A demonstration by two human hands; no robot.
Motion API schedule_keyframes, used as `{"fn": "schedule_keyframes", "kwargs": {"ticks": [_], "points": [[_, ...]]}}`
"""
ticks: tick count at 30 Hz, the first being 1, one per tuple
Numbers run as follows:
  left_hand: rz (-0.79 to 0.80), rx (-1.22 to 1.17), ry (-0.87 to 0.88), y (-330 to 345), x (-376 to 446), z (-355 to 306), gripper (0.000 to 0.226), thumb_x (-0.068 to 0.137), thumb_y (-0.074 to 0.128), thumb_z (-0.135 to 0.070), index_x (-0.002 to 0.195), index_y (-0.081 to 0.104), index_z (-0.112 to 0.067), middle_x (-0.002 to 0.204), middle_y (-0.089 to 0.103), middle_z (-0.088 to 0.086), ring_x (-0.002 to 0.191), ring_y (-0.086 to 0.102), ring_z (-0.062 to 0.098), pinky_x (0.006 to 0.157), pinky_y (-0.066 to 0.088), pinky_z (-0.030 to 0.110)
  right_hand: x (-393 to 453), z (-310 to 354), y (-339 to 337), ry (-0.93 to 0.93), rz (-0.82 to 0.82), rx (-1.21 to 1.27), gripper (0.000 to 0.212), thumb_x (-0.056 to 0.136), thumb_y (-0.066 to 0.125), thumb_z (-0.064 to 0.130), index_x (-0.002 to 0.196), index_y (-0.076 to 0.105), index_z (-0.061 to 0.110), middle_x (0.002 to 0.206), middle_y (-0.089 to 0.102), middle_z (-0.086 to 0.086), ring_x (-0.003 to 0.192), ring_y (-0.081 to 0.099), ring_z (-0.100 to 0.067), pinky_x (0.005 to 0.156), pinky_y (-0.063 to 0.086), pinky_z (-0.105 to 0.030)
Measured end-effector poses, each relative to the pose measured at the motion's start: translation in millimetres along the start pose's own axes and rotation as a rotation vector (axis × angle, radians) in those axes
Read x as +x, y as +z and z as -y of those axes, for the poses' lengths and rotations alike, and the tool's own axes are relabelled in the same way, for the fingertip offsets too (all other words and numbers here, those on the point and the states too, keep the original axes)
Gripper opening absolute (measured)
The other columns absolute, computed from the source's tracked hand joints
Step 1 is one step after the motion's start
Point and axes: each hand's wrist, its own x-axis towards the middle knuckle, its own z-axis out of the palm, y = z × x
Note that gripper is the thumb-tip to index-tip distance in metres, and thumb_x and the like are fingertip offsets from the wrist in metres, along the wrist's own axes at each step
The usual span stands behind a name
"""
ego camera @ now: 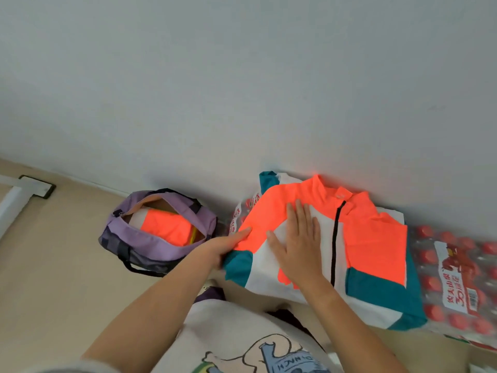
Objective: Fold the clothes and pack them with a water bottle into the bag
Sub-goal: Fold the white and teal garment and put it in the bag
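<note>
Jacket (376, 238) under flat right hand (295, 246); left hand (228, 246) grips its edge.

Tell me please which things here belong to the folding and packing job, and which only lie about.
Belong to the job:
- jacket, under the flat right hand, its edge held by the left hand
- purple bag, open
- folded orange garment inside it
- packs of bottled water under the jacket

Lying about:
- white frame with black bracket on the floor

You can make out red Chinese characters and a barcode on the label (457, 278) of the shrink-wrapped bottle pack (457, 297) — too blurred to read; your shirt print (293, 362) lettering is illegible too.
</note>
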Motion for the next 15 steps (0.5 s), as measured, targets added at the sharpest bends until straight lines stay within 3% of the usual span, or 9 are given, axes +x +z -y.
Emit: {"fn": "schedule_keyframes", "kwargs": {"ticks": [3,7,11,15], "points": [[0.057,-0.159,0.078,-18,7,2,0.063,0.077,0.078,-0.037,0.130,0.058,-0.009,0.124,0.067,0.010,0.118,0.061,0.027,0.103,0.047,0.042,0,1,1,0.010,-0.003,-0.004,0.081,0.092,0.032,0.061,0.154,0.026,0.010,0.163,0.019,-0.008,0.152,0.011,-0.024,0.122,0.011,-0.046],[0.224,-0.347,0.245,-44,7,-1,0.056,0.085,0.071,-0.028,0.134,0.054,-0.009,0.130,0.064,0.012,0.116,0.063,0.026,0.087,0.055,0.039,-1,2,2,0.027,-0.022,0.013,0.079,0.092,0.034,0.060,0.154,0.029,0.010,0.163,0.021,-0.006,0.152,0.013,-0.023,0.122,0.014,-0.047],[0.269,-0.289,0.283,-66,4,-1,0.050,0.089,0.065,-0.025,0.136,0.052,-0.012,0.125,0.066,0.011,0.109,0.066,0.025,0.084,0.056,0.037,0,4,2,0.042,-0.026,0.038,0.079,0.092,0.033,0.060,0.154,0.029,0.012,0.163,0.021,-0.004,0.152,0.012,-0.021,0.122,0.012,-0.045],[0.229,-0.140,0.199,-82,3,5,0.052,0.086,0.069,-0.032,0.131,0.057,-0.010,0.119,0.067,0.012,0.107,0.062,0.026,0.094,0.048,0.039,0,4,1,0.040,-0.030,0.032,0.078,0.092,0.032,0.060,0.154,0.029,0.013,0.163,0.020,-0.003,0.152,0.010,-0.020,0.122,0.008,-0.041]]}}
